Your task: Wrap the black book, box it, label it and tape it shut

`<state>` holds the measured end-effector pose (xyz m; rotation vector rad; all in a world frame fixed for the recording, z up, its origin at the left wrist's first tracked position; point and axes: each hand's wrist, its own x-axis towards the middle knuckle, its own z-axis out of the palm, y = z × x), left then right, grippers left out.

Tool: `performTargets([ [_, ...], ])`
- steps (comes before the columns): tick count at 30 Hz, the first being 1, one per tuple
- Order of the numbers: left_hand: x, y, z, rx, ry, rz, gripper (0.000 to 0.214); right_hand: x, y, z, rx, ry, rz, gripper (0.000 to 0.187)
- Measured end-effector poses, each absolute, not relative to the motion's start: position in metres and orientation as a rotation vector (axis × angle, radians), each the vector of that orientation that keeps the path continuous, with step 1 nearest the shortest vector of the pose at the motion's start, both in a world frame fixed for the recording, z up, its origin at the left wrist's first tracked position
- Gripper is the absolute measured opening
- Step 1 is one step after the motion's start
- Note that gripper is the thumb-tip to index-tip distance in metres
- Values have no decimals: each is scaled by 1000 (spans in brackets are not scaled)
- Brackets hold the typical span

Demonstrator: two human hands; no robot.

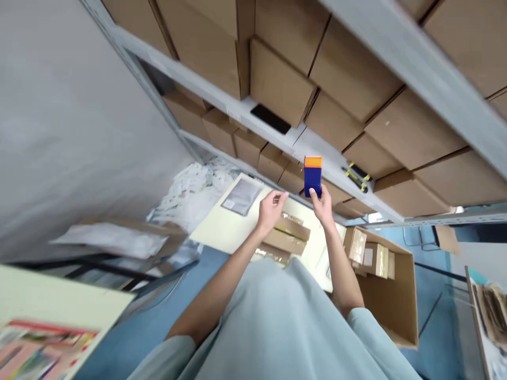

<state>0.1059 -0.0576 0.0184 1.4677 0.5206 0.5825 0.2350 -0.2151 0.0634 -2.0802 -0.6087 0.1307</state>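
Note:
In the head view, my right hand [324, 207] grips a small dark blue box with an orange top end [312, 179], thumb on its near face. It is held upright in front of the shelf edge. To its left, my left hand [272, 209] is raised with thumb and fingertips pinched together; anything between them is too small to make out. Below both hands, several taped brown cardboard boxes [291, 235] lie on a cream table [214, 224]. A grey plastic packet [242, 196] rests on the same table, left of my left hand.
A metal shelf rack [222, 97] full of brown cartons [283, 79] rises ahead. On its ledge are a black flat object [271, 119] and yellow-and-black cutters [356, 178]. An open carton [390, 301] holding smaller boxes stands right; white scraps [190, 184] are heaped left.

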Motion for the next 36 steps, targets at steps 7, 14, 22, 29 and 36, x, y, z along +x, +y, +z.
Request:
performTargets([
  [7, 41, -64, 17, 1429, 531, 465, 62, 111, -238, 45, -1877, -459, 428, 58],
  [14, 8, -70, 35, 1583, 411, 346, 39, 73, -231, 45, -1739, -423, 526, 56],
  [22, -10, -72, 28, 1495, 432, 286, 37, 68, -221, 38, -1757, -337, 628, 63],
  [29, -23, -44, 44, 1670, 467, 222, 29, 62, -206, 42, -1806, -336, 604, 70],
  [36, -14, 15, 64, 1413, 477, 206, 47, 55, -227, 69, -2021, -509, 627, 56],
])
